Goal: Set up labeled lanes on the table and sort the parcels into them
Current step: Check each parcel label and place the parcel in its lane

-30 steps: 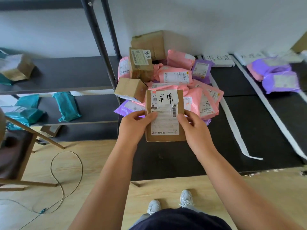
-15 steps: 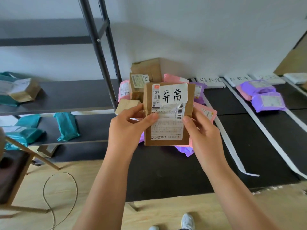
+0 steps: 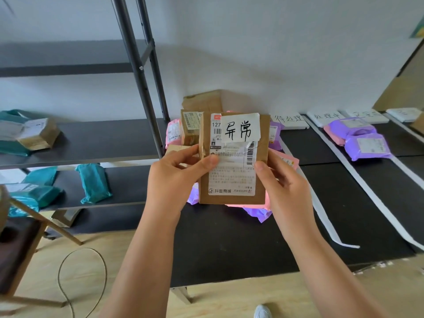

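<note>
I hold a flat brown cardboard parcel (image 3: 234, 180) upright in front of me, its white shipping label topped by a handwritten tag. My left hand (image 3: 176, 177) grips its left edge, thumb on the label. My right hand (image 3: 284, 187) grips its right edge. Behind it a pile of pink, purple and brown parcels (image 3: 190, 131) lies on the black table (image 3: 229, 244). White strips (image 3: 321, 203) divide the table into lanes, with white label cards (image 3: 289, 119) along the wall. Two purple parcels and a pink one (image 3: 364, 143) lie in a lane to the right.
A dark metal shelf rack (image 3: 96, 141) stands at left with teal bags (image 3: 93, 183) and a brown box (image 3: 36, 136) on it. A wooden chair (image 3: 20, 244) and a cable (image 3: 82, 271) are on the wood floor at lower left.
Both hands have lifted the brown parcel up off the pile and toward me. My view has tilted upward, bringing the wall and further lane cards into sight.
</note>
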Action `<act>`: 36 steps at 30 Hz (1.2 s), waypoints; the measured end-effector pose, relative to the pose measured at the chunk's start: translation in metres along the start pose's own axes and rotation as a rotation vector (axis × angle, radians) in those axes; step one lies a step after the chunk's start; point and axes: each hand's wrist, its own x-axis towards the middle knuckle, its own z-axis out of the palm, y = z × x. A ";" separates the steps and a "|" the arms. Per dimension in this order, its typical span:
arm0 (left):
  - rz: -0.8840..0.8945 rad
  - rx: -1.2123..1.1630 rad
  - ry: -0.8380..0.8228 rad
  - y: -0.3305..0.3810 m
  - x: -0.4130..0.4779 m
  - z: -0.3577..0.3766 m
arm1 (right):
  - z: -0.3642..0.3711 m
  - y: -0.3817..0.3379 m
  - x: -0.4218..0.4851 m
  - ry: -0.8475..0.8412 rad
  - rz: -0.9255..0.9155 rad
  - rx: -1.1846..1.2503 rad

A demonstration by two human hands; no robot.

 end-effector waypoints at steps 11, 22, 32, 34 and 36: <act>-0.137 0.009 -0.044 0.002 -0.003 0.003 | -0.007 -0.016 -0.004 0.063 0.082 -0.039; -0.044 0.025 -0.125 0.019 -0.019 0.003 | -0.026 -0.050 -0.005 0.117 0.090 -0.048; 0.087 -0.043 -0.066 0.045 -0.030 0.002 | -0.030 -0.067 -0.012 0.126 0.033 0.091; 0.093 -0.041 -0.064 0.046 -0.029 0.002 | -0.030 -0.069 -0.012 0.123 0.029 0.101; 0.095 -0.042 -0.066 0.047 -0.028 0.003 | -0.030 -0.069 -0.011 0.120 0.023 0.103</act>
